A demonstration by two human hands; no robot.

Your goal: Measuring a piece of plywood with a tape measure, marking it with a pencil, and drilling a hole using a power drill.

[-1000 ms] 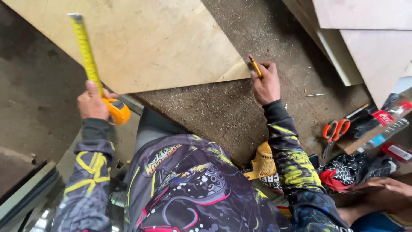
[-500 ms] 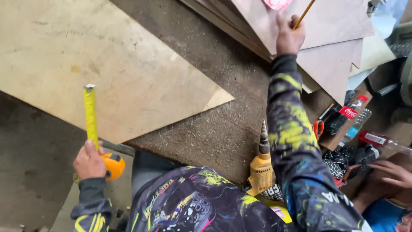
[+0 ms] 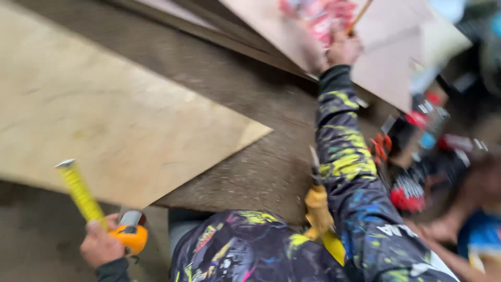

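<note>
Left hand [image 3: 99,245] was closed round an orange tape measure [image 3: 130,236], its stiff yellow blade [image 3: 81,192] sticking up over the near edge of the pale smooth plywood sheet [image 3: 104,125], while right hand [image 3: 342,49] pinched a thin pencil [image 3: 360,15] far beyond the sheet, over stacked flat boards [image 3: 386,68].

An orange tape measure [image 3: 130,236] sits low at the left, its yellow blade pulled out and slanting up over the plywood sheet's near edge. A pencil [image 3: 360,15], blurred, points up-right over the stacked boards at top.
</note>
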